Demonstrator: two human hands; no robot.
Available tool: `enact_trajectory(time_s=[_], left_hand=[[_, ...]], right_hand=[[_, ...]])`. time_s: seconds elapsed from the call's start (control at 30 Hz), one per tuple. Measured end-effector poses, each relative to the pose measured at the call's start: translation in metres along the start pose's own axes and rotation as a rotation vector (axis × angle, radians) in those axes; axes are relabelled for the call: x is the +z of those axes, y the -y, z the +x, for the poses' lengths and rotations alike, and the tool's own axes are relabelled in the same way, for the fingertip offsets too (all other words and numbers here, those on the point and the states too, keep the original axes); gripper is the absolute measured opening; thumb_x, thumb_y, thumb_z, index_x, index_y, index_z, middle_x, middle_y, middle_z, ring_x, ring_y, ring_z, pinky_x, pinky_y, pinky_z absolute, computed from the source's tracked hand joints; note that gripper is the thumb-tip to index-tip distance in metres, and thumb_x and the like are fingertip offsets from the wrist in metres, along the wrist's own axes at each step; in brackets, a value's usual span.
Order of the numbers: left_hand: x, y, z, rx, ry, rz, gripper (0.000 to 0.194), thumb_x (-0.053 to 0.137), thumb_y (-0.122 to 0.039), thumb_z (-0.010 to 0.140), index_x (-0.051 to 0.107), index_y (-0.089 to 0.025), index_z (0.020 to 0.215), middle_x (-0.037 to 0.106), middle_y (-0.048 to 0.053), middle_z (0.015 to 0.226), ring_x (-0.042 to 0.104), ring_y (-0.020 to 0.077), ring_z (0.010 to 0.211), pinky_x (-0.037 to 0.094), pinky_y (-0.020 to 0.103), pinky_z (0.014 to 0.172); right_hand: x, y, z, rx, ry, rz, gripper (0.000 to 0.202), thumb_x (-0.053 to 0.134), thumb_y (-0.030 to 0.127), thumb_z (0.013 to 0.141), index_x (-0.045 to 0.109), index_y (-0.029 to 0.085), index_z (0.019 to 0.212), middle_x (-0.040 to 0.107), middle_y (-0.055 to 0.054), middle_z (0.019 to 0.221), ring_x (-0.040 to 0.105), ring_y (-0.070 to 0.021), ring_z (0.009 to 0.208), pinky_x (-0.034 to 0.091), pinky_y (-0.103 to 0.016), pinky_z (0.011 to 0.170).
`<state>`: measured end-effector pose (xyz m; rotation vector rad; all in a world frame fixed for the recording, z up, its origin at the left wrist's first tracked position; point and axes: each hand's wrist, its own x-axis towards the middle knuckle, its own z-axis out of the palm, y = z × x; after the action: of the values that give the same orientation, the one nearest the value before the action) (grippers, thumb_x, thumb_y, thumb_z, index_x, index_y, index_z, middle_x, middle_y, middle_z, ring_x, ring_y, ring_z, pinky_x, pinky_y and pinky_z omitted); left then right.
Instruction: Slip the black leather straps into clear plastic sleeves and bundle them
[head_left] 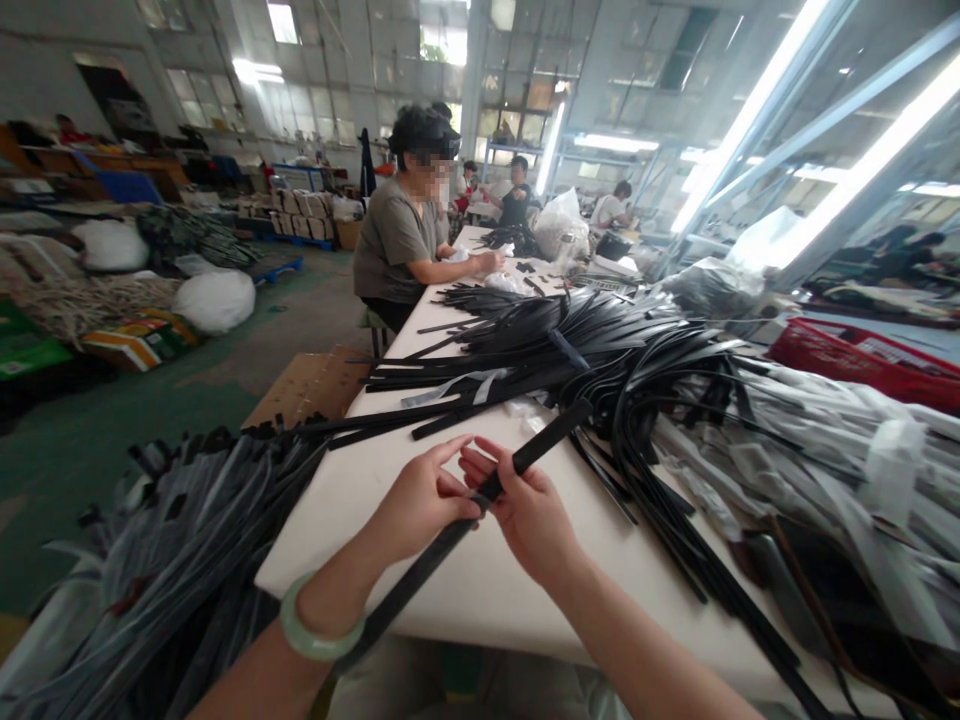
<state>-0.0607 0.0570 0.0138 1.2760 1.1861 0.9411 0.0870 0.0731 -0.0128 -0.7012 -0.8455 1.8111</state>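
Observation:
A long flat black strap [553,436] runs diagonally through both hands over the near part of the pale table [322,540]. My left hand [420,500] pinches it between thumb and fingers, near the middle of the visible length. Just above, my right hand [529,505] grips the same strap with the thumb on top, close to its far end. The strap's lower end passes under my left wrist, which wears a pale green bangle [319,625]. Beyond my hands lies a big heap of black straps [600,340], some hanging toward the front edge.
Bundled straps in clear plastic [202,560] are piled at the left, beside a cardboard box [300,385]. White plastic-wrapped bundles [825,440] and a red bin [862,360] lie right. A co-worker [409,230] sits along the table's left side.

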Motion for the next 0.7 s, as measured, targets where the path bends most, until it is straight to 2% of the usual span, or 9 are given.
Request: enact_trajectory(time_s=[0.1,0.2,0.33,0.5,0.6,0.63,0.7], left_hand=[[0.001,-0.002,-0.004,0.03,-0.056,0.02,0.09,0.067,-0.006,0.066,0.032,-0.016,0.148,0.071,-0.003,0.062,0.069,0.0194,0.063,0.048,0.025,0.058],[-0.002,0.0,-0.01,-0.031,-0.04,0.044,0.094,0.068,-0.006,0.065,0.029,-0.016,0.15,0.073,-0.001,0.064,0.07,0.0209,0.066,0.049,0.026,0.06],[-0.008,0.002,-0.015,-0.064,-0.049,0.076,0.096,0.071,-0.008,0.064,0.027,-0.014,0.15,0.074,0.001,0.066,0.07,0.0221,0.064,0.049,0.027,0.059],[-0.011,0.012,-0.017,-0.028,-0.145,0.002,0.09,0.07,-0.006,0.064,0.035,-0.013,0.147,0.071,0.0,0.068,0.068,0.0208,0.07,0.051,0.03,0.068],[-0.016,0.026,-0.036,-0.019,-0.147,-0.123,0.096,0.073,-0.008,0.063,0.029,-0.016,0.148,0.071,0.004,0.087,0.067,0.0218,0.083,0.05,0.032,0.076],[-0.018,0.032,-0.048,-0.005,-0.125,-0.111,0.091,0.073,-0.009,0.063,0.034,-0.018,0.145,0.069,0.005,0.093,0.065,0.0216,0.088,0.049,0.031,0.078],[-0.025,0.043,-0.079,-0.027,-0.013,-0.015,0.061,0.067,-0.011,0.07,0.054,-0.019,0.129,0.067,0.003,0.091,0.062,0.0185,0.084,0.046,0.028,0.076]], right_hand=[[0.006,-0.015,-0.009,-0.046,0.033,-0.119,0.046,0.068,0.053,0.082,0.07,0.019,0.114,0.068,-0.013,0.122,0.057,-0.0293,0.121,0.041,-0.046,0.104],[0.004,-0.01,-0.007,-0.015,0.0,-0.139,0.045,0.07,0.051,0.082,0.07,0.02,0.114,0.065,-0.012,0.127,0.056,-0.0296,0.123,0.038,-0.046,0.107],[0.004,-0.008,-0.001,-0.1,-0.083,-0.051,0.044,0.069,0.055,0.081,0.073,0.019,0.106,0.072,-0.012,0.114,0.06,-0.0284,0.116,0.039,-0.044,0.105],[0.011,-0.04,-0.01,0.075,0.005,-0.207,0.046,0.064,0.06,0.082,0.075,0.02,0.103,0.073,-0.012,0.108,0.063,-0.0286,0.108,0.045,-0.043,0.097],[0.014,-0.039,-0.011,0.003,-0.059,-0.256,0.044,0.067,0.061,0.079,0.075,0.019,0.091,0.073,-0.012,0.107,0.062,-0.0298,0.11,0.044,-0.045,0.099],[0.017,-0.035,-0.009,-0.004,-0.076,-0.248,0.044,0.069,0.061,0.077,0.075,0.019,0.087,0.073,-0.012,0.106,0.063,-0.0305,0.108,0.045,-0.047,0.098],[0.024,-0.025,-0.007,0.045,-0.074,-0.205,0.044,0.071,0.062,0.075,0.074,0.019,0.082,0.074,-0.014,0.104,0.067,-0.0319,0.102,0.048,-0.05,0.094]])
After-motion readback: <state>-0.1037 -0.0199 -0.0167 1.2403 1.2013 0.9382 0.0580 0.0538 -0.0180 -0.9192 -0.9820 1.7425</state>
